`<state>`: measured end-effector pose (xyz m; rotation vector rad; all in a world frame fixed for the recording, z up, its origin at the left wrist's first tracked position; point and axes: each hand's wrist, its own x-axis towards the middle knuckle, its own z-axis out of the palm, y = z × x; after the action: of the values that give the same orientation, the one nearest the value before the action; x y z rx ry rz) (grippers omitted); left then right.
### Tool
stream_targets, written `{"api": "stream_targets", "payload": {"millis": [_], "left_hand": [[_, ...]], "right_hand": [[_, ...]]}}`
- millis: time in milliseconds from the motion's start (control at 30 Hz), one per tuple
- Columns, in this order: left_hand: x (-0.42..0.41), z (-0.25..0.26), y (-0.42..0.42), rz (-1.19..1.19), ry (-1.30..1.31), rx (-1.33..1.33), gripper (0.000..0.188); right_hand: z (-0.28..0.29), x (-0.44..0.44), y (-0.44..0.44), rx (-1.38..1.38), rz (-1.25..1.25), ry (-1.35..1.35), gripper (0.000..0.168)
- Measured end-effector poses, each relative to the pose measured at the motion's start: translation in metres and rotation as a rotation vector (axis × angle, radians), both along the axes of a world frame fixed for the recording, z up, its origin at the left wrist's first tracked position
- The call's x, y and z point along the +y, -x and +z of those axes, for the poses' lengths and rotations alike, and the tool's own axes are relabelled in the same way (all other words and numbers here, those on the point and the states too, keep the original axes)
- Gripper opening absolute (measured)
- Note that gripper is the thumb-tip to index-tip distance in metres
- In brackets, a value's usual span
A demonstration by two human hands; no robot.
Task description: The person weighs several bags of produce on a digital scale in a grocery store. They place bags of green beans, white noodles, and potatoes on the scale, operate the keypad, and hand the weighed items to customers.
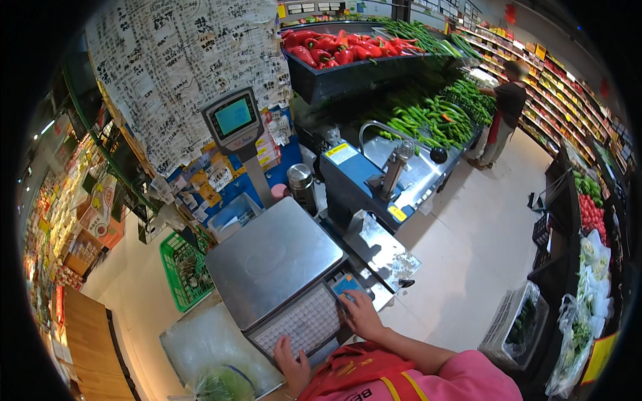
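A label-printing scale with a bare metal weighing pan (273, 260) stands in front of me, its lit display (234, 116) raised on a post. My left hand (292, 363) rests with spread fingers at the lower left edge of the white keypad (301, 318). My right hand (360, 313) lies at the keypad's right end, its fingertips by a small blue panel (346, 284). Neither hand holds anything. A green vegetable in clear plastic (225, 385) sits at the bottom, left of my left hand.
A blue bag-sealing or taping machine (358, 175) and a steel flask (301, 188) stand beyond the scale. Red peppers (346, 50) and green peppers (434, 120) fill displays. A green basket (173, 275) is at left, a white crate (501, 321) at right. A person (506, 110) stands farther off.
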<state>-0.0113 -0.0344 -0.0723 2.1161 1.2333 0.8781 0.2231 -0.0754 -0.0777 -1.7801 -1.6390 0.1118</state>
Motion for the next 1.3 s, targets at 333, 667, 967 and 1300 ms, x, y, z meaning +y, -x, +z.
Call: {"api": "stream_targets", "payload": {"millis": [333, 667, 967, 1300], "left_hand": [[0.023, 0.021, -0.005, -0.133, -0.082, 0.201, 0.051], [0.002, 0.001, 0.013, -0.210, -0.175, 0.301, 0.045], [0.007, -0.003, 0.010, -0.124, -0.077, 0.282, 0.052], [0.011, 0.005, 0.012, -0.108, -0.211, 0.359, 0.037]], "right_hand": [[-0.006, -0.004, 0.033, 0.003, -0.001, 0.034, 0.056], [-0.001, 0.002, 0.069, -0.095, 0.230, 0.119, 0.052], [-0.001, 0.015, 0.071, -0.137, 0.275, 0.105, 0.061], [0.005, 0.025, 0.073, -0.174, 0.299, 0.068, 0.046]]}}
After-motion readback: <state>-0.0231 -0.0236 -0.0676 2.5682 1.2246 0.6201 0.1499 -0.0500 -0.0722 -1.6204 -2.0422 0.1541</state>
